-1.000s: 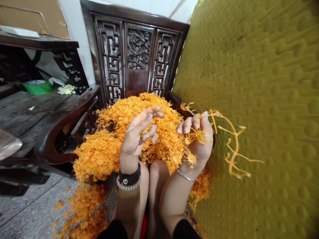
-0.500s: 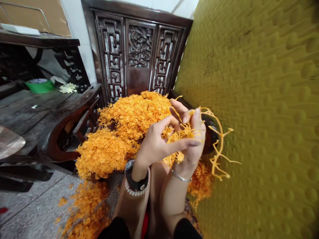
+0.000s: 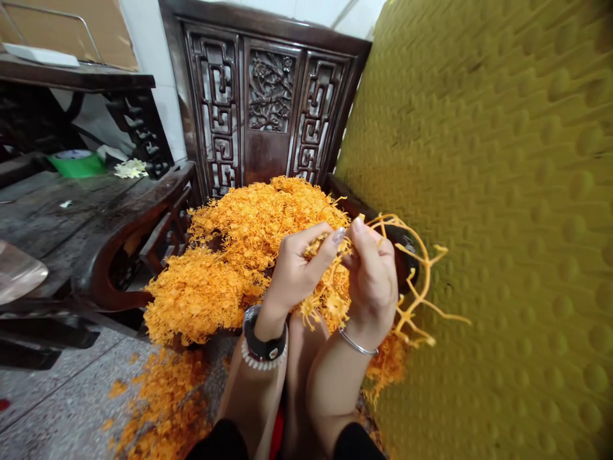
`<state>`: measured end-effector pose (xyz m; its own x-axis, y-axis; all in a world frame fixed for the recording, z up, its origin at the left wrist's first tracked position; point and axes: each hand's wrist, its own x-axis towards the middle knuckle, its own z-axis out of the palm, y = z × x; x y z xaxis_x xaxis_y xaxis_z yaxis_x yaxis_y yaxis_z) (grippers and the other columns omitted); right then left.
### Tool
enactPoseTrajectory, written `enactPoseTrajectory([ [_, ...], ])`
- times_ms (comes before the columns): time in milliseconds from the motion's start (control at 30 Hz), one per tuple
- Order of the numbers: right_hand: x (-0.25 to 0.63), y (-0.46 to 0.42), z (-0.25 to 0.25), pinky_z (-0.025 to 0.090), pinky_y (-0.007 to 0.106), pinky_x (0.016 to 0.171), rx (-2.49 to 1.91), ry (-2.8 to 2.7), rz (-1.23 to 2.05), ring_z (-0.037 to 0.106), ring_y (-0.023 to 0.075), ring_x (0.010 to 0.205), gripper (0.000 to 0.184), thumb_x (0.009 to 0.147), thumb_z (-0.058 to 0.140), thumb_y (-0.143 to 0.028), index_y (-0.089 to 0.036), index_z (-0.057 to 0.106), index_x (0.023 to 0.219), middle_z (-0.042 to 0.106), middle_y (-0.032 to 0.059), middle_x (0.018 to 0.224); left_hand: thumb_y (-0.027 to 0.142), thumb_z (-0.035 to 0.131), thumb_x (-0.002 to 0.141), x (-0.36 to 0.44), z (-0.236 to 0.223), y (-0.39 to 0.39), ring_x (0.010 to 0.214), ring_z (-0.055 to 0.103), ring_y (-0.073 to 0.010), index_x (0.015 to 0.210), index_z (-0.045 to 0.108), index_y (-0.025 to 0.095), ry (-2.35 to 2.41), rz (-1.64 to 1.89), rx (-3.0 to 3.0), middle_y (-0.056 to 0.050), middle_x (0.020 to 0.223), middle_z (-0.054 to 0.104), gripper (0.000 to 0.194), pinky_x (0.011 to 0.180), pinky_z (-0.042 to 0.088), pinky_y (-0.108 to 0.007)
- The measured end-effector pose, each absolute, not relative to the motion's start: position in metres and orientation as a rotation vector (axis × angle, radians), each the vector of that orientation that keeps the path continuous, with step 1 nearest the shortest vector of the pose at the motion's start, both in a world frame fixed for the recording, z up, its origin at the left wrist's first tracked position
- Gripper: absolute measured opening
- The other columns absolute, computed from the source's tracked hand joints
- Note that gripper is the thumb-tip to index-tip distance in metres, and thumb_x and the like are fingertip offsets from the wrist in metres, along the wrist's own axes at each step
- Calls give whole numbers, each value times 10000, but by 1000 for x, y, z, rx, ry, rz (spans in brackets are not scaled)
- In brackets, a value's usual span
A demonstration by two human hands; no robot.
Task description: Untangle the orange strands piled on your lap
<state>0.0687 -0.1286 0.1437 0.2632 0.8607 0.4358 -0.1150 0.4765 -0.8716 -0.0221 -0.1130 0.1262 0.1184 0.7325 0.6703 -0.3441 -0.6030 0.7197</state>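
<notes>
My left hand (image 3: 299, 262), with a black band at the wrist, is closed in a pinch, thumb against fingers. Orange plastic flower-like pieces (image 3: 334, 300) show inside its curl and hang just below, between the two hands. My right hand (image 3: 376, 275), wearing a silver bangle, is closed, its thumb tip almost meeting the left thumb. A long orange branched plastic strand (image 3: 426, 262) arcs out from behind the right fingers and droops to the right. Behind the hands rises a large heap of orange pieces (image 3: 263, 217) on a dark wooden chair. The exact contact at the fingertips is partly hidden.
The carved chair back (image 3: 268, 150) stands behind the heap. A yellow textured mat (image 3: 502, 223) walls off the right side. At left, a wooden bench (image 3: 43, 211) bears green tape (image 3: 76, 165). More orange pieces (image 3: 167, 396) lie on the floor.
My right fingers have folded in from a more upright pose. The left thumb has lifted off the right palm to pinch, and both thumbs now come close together. The branched strand has shifted slightly.
</notes>
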Motion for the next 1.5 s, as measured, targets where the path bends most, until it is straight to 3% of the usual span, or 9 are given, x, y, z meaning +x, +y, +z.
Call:
enactPoseTrajectory([
  [100,62,-131,148,157,214,356,-618,-1103,829,132,64,397,446,824,534,-439,-200,298,531,209,-73,473,392,548,834,-15,124,-112,493,313,-66,611,455,177,272,1669,1268,46,557,337,323,469,264,-221],
  [333,43,-120,155,191,159,323,-202,-894,962,103,59,351,499,902,406,-389,-181,142,533,106,-76,425,418,619,772,8,134,-122,468,330,-46,633,436,179,267,1796,582,60,562,356,331,441,291,-179],
  [500,40,-115,150,219,136,324,32,-787,1147,115,46,350,481,904,424,-344,-179,172,529,120,-86,426,255,525,854,-4,142,-129,508,436,-41,671,469,174,165,1649,258,56,586,422,207,510,391,-145],
  [633,46,-116,146,182,131,301,254,-704,1243,76,28,324,406,906,421,-243,-180,265,537,159,-107,409,98,379,897,-28,143,-126,387,284,-16,663,423,163,-104,1496,175,72,518,311,246,385,296,-75],
  [867,57,-129,158,188,189,337,-166,-898,934,118,53,345,479,875,477,-367,-182,202,530,143,-88,421,215,416,851,-32,142,-121,380,157,-38,556,295,175,-159,1465,306,74,481,190,321,340,234,-128],
  [1033,64,-128,155,183,233,391,-443,-931,702,125,74,381,461,863,474,-405,-191,199,562,152,-74,464,121,505,705,-27,140,-120,416,208,-15,651,349,177,-135,1434,256,55,612,378,174,370,252,-107],
  [1133,70,-125,151,153,251,403,-546,-921,630,109,83,398,451,864,452,-420,-194,193,572,147,-68,493,113,484,697,-26,141,-118,425,217,-1,665,332,177,-92,1340,244,28,716,464,167,372,265,-99],
  [1367,75,-129,156,183,256,430,-655,-892,645,153,72,394,480,825,516,-440,-199,227,529,175,-76,462,271,531,816,-18,130,-108,376,147,-35,823,462,224,97,1283,803,90,523,253,84,341,164,-157],
  [1500,77,-130,154,159,260,426,-688,-929,627,172,69,404,477,824,535,-407,-197,245,508,186,-74,460,599,465,800,-23,122,-105,411,235,-38,660,499,176,212,1272,1225,56,541,342,447,375,202,-199],
])
